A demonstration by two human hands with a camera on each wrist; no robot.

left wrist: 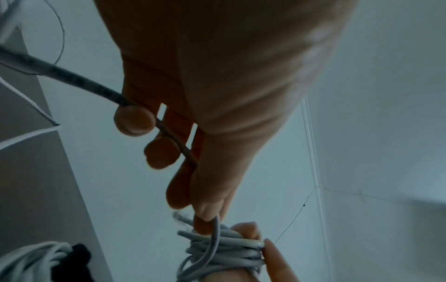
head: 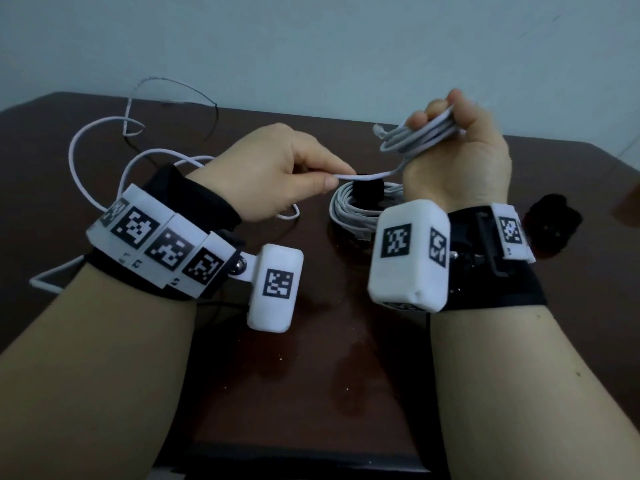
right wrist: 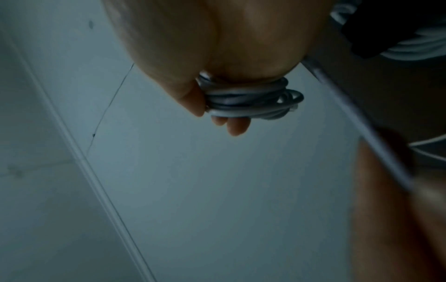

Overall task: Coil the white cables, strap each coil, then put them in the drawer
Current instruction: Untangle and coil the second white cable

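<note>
The left hand [head: 277,168] pinches the thin white cable [head: 367,176], which runs rightward to the small white coil [head: 415,136] gripped in the raised right hand [head: 457,150].

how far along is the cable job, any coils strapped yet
One looks done: a strapped coil with a black strap lies on the table. In hand: the right hand grips a half-wound coil while the left hand pinches its loose cable, much of it trailing over the table. Left: finish winding, strap it with the spare strap, stow both. No drawer in view.
</note>
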